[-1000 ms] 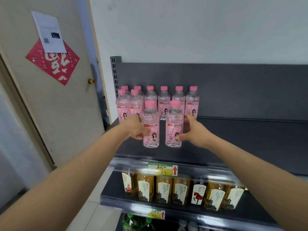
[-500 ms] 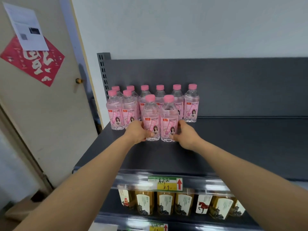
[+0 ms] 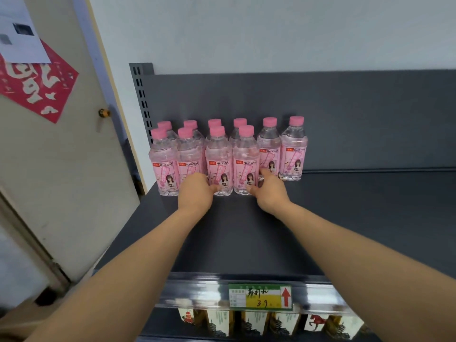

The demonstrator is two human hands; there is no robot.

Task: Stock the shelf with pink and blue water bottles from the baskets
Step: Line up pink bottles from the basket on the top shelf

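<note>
**You are seating two pink bottles [image 3: 293, 154] in the front row; no blue ones are showing.**
Your left hand [image 3: 197, 191] is gripping one bottle [image 3: 219, 154] low down and your right hand [image 3: 267, 191] is gripping its neighbour [image 3: 246, 154], both standing on the shelf [image 3: 345, 218] left of centre. I judge you are early on: ten pink ones are standing there, and the right side is lying bare. The baskets are out of view, so I cannot tell what is left. The lower shelf [image 3: 160, 324] at the bottom edge is holding amber bottles [image 3: 251, 324].

Bare forearms both sides, bare L hand [image 3: 196, 191] & R hand [image 3: 270, 191]
</note>
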